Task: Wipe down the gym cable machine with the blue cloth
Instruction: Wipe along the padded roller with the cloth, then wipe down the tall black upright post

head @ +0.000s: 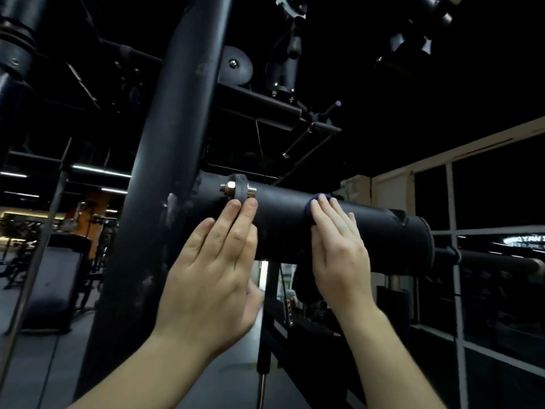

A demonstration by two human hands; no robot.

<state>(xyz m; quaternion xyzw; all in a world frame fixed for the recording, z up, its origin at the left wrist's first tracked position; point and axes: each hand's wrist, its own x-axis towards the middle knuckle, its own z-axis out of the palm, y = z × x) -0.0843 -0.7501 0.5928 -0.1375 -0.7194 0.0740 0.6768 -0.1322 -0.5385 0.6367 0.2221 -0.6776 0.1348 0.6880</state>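
Though blurred, sign (pixel 523 240) beyond blue cloth (pixel 322 198)

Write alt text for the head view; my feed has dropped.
The right hand presses a blue cloth flat against a thick black horizontal tube. The left hand rests flat on the same tube, fingertips by a silver bolt near the upright post.

Dim gym hall under a black ceiling (pixel 477 93). Strip lights (pixel 101 170) glow at far left. Orange column (pixel 97 208) below them, with dark equipment (pixel 56 284) standing on grey floor (pixel 35 364). Right side: white-framed window wall (pixel 455 290), panes dark. A lit sign (pixel 523 239) shows through the glass, lettering unreadable.
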